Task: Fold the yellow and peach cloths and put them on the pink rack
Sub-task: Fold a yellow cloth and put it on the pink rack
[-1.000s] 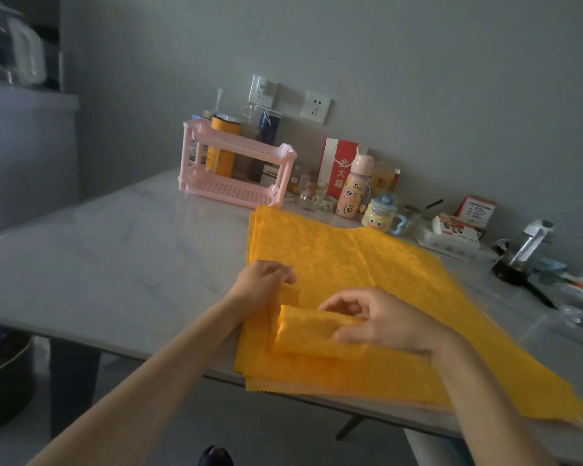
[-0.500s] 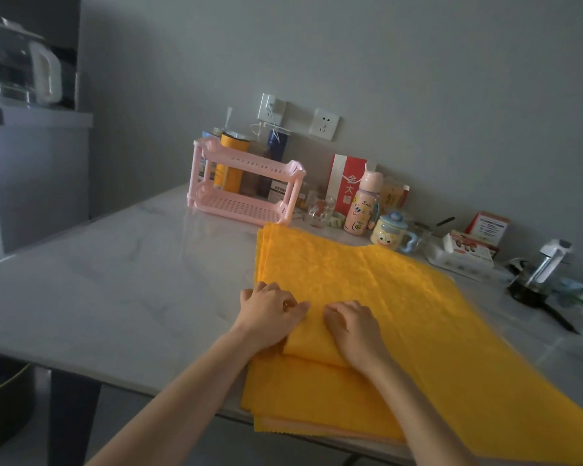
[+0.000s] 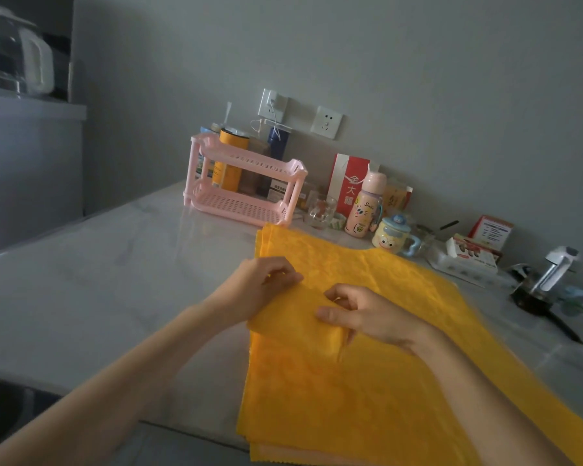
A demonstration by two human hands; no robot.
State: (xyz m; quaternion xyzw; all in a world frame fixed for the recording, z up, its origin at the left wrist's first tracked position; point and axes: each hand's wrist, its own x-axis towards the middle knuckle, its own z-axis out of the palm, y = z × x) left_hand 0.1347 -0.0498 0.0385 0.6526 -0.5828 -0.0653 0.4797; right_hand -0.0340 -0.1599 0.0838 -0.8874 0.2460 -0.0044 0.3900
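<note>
While your left hand (image 3: 263,287) and right hand (image 3: 374,317) pinch yellow cloth (image 3: 367,391), uneven pull may skew fold, drag peach cloth (image 3: 300,449).

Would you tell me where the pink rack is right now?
The rack stands upper-centre in the head view, near the wall, just beyond the far left corner of the yellow cloth.

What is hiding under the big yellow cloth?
A peach cloth: only a thin strip peeks out at the near edge of the yellow cloth. The rest of it is covered, so whether anything else lies under there cannot be seen.
</note>
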